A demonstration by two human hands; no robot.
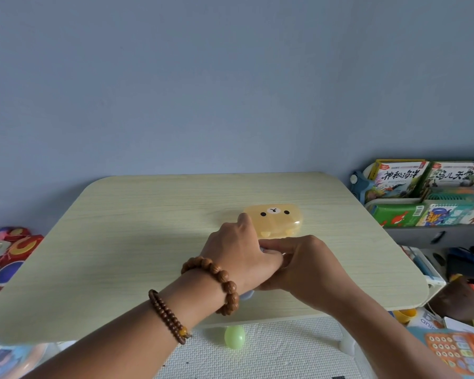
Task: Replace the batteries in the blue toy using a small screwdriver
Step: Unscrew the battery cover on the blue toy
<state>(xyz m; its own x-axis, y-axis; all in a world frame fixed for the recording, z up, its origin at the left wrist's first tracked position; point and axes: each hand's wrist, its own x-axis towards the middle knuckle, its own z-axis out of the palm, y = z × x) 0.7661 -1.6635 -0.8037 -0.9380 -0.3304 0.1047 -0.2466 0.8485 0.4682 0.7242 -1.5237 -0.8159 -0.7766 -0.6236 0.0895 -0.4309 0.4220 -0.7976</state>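
Toy point(247, 295) sits almost wholly hidden under my two hands, only a pale blue edge showing below my left wrist. My left hand point(240, 258) curls over it to pin it on the table point(137, 242); my right hand point(304, 269) pinches in from the other side, fingers closed, though on what I cannot tell. Beyond my knuckles lies the yellow box point(274, 220), kept within reach.

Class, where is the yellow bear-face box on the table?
The yellow bear-face box sits right of centre on the table, just behind both hands, the left hand touching it.
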